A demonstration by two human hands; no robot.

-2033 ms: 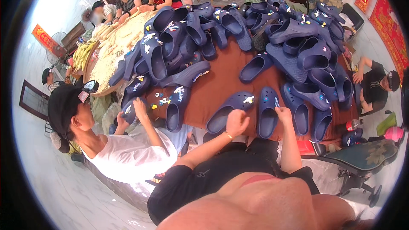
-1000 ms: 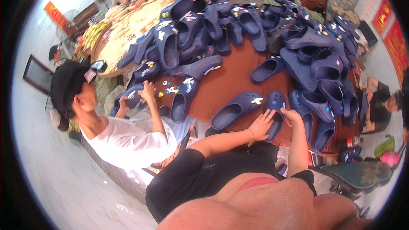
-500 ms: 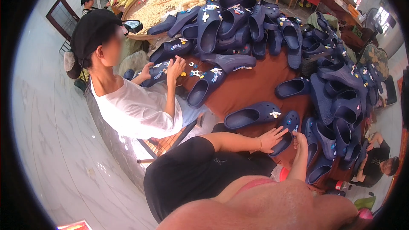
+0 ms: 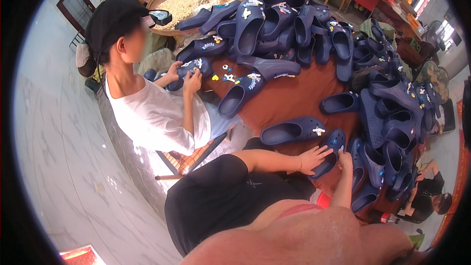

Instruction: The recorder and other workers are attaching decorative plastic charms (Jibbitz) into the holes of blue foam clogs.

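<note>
A dark blue clog (image 4: 335, 139) with small charms on its toe lies on the brown cloth in front of me, toe pointing away. My left hand (image 4: 314, 160) rests on its rear part, fingers stretched and spread. At the clog's right side is my right hand (image 4: 345, 160), its fingers closed in a pinch. What they hold, if anything, is too small to make out. Just left of this clog lies another blue clog (image 4: 285, 132) with a white charm at its toe. More blue clogs (image 4: 357, 164) lie close to the right of my right hand.
A large heap of blue clogs (image 4: 250, 29) covers the brown cloth (image 4: 289, 95) at the back, another the right. At left, a person in a white shirt (image 4: 152, 115) handles a clog near loose charms (image 4: 228, 77). Behind lies a basket of corn kernels (image 4: 184, 0).
The whole view has shifted slightly. The neighbouring person's right hand has moved lower and closer in on their clog. My hands stay in nearly the same place on mine.
</note>
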